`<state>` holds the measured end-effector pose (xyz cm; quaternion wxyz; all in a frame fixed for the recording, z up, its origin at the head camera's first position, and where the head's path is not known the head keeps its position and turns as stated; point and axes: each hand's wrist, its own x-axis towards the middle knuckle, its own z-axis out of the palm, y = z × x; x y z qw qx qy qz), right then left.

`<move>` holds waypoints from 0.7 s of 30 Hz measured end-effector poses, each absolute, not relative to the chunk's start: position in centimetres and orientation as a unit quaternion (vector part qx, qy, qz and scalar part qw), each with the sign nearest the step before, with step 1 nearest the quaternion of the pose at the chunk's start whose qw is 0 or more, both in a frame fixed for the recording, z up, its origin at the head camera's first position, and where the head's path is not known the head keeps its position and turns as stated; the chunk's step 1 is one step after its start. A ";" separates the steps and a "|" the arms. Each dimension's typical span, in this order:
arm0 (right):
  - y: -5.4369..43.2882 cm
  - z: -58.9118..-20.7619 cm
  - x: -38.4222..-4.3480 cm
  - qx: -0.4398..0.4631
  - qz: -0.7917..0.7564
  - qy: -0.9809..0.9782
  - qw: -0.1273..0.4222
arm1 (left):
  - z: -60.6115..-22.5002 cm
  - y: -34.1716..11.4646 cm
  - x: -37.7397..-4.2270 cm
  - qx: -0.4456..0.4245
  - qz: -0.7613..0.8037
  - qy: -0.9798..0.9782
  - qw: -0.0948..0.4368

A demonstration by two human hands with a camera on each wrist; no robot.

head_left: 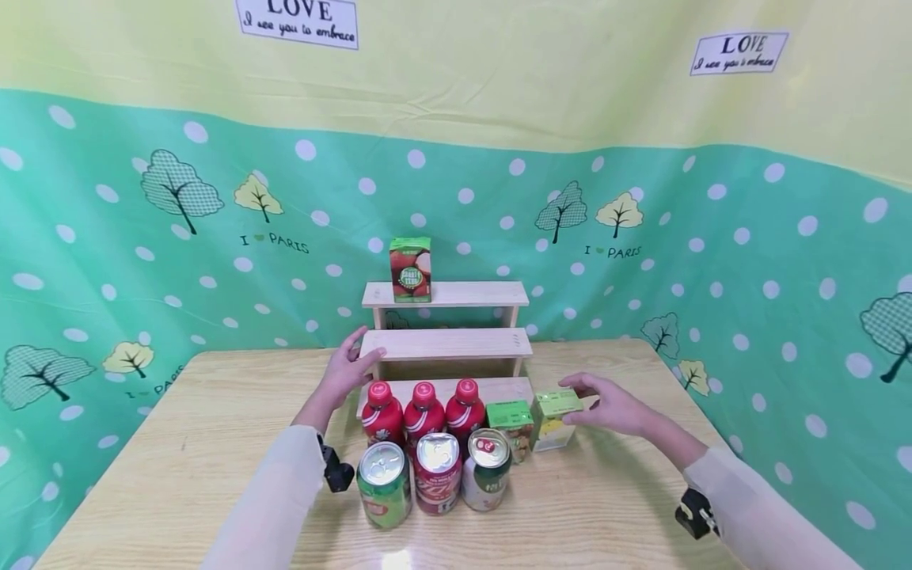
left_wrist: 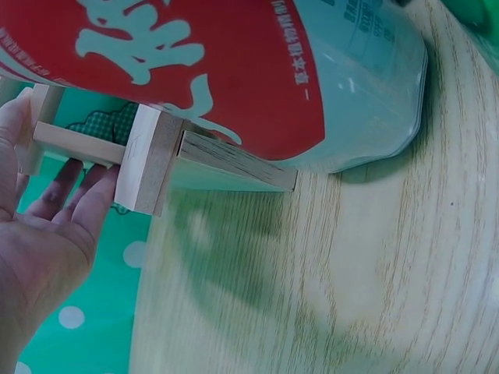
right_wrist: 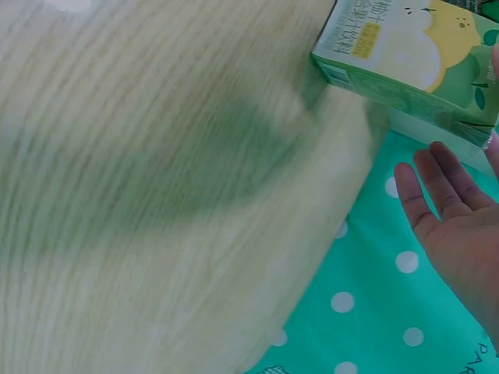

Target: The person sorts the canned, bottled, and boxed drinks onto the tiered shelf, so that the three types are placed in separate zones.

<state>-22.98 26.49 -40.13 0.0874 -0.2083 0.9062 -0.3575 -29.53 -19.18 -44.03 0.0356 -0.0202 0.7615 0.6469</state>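
At the left end of a three-tier wooden shelf, my left hand grips the middle step, thumb over the board. Its fingers reach around the shelf's side in the left wrist view. My right hand pinches the top of a pale green and yellow juice carton between thumb and fingers, right of the shelf's front. Beside that carton is a darker green juice carton. A lychee juice carton stands upright on the top step, toward its left end.
Three red-capped bottles line up at the shelf's lowest step. In front of them stand a green can, a red can and a dark green and white can. A polka-dot cloth hangs behind the wooden table.
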 end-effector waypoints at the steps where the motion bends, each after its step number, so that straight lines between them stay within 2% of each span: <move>1: 26.5 -40.3 -23.0 -0.206 -0.359 0.906 0.086 | -44.0 -19.2 -29.6 -0.019 0.645 0.763 0.036; 21: 26.0 -42.5 -23.0 -0.185 -0.447 0.870 0.100 | -44.1 -19.2 -29.6 -0.024 0.643 0.765 0.035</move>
